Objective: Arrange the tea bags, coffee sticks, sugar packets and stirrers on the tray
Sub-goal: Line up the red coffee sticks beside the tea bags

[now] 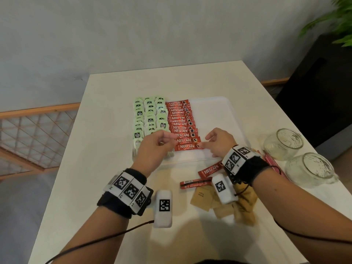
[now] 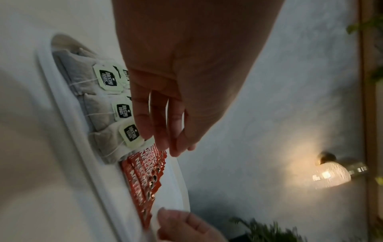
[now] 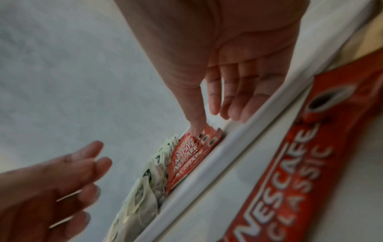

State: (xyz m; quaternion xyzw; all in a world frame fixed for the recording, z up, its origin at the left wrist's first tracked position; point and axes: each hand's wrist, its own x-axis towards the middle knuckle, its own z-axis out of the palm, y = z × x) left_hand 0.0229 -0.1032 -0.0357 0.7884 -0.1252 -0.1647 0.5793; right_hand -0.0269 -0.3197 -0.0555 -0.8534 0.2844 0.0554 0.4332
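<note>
**Squaring the nearest coffee stick**

We are pressing the right hand's [image 1: 219,143] fingertip on the end of the nearest stick [image 1: 187,147] in the red row on the tray [image 1: 215,109], beside the tea bags [image 1: 150,117]. The left hand [image 1: 156,147] is hovering loosely curled, holding nothing. We are nudging gently, keeping the overlap even; two sticks [image 1: 208,171] and the sugar packets [image 1: 202,199] are waiting on the table.

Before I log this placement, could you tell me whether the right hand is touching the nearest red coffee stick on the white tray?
Touching: the head view shows the right hand with a fingertip on the end of the nearest red coffee stick.
</note>
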